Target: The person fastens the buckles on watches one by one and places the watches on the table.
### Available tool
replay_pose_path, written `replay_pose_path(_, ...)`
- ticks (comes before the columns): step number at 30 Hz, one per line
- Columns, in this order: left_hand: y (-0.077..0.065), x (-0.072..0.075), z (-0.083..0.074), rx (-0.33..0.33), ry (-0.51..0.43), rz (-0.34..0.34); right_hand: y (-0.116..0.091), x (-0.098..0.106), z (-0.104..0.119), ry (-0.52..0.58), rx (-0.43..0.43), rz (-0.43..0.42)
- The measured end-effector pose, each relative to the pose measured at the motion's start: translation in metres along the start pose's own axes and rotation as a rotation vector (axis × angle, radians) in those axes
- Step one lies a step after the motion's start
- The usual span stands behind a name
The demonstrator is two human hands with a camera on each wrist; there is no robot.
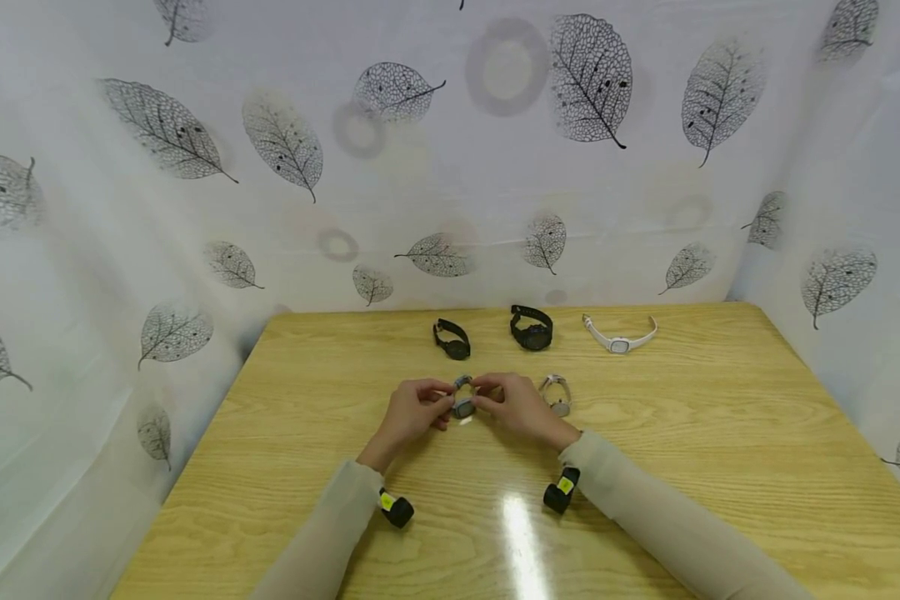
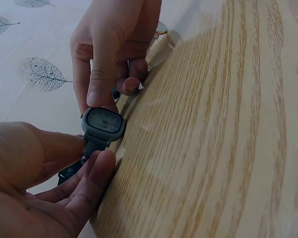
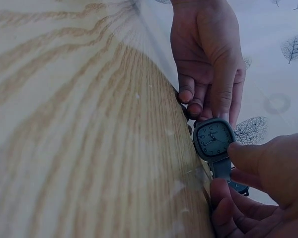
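Observation:
A grey-green wristwatch (image 1: 463,408) with a rounded-square face stands at the middle of the wooden table, its strap curving up behind the face. My left hand (image 1: 411,410) pinches it from the left between thumb and fingers. From the right, my right hand (image 1: 521,404) pinches the same watch. The numbered dial (image 3: 213,139) shows plainly in the right wrist view. In the left wrist view the watch (image 2: 103,123) has a thumb of each hand close by its case, and part of the strap is hidden behind the fingers.
A pale-strapped watch (image 1: 561,408) stands just right of my right hand. Farther back are a small black watch (image 1: 457,349), a larger black watch (image 1: 536,337) and a white watch (image 1: 619,344) with its strap spread. A leaf-print curtain (image 1: 450,183) hangs behind the table (image 1: 682,467).

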State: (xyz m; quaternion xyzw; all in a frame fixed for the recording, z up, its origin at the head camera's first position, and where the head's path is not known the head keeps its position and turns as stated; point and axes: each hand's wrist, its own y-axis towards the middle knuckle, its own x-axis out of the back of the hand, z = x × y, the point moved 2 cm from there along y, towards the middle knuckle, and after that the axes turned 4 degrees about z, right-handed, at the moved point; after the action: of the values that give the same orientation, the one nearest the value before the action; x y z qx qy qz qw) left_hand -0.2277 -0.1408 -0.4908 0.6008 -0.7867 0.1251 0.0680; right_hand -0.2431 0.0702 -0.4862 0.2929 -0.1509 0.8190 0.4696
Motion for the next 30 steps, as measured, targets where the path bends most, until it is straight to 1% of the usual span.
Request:
replay_pose_path(8,-0.0004,-0.0005,0.0005,-0.011,-0.013,0.003,-0.0003,-0.0002,0.0,-0.001,0.003,-0.001)
replay_pose_path(15,-0.0004,-0.0004,0.0002,0.0,-0.013,0.0,-0.0002,0.0001,0.0001,0.007,0.001,0.0)
replay_pose_path(24,-0.0011,0.0007,-0.0054,-0.003,-0.015,0.003,0.0006,0.0041,0.0035,-0.003,0.002,-0.003)
replay_pose_path(27,-0.0011,0.0017,-0.0062,-0.003,-0.001,0.01,0.0,0.0048,0.0034,0.013,-0.005,0.006)
replay_pose_path(30,-0.0008,0.0039,-0.0072,-0.021,0.05,0.0,-0.0019,0.0078,0.0044,0.049,-0.012,0.015)
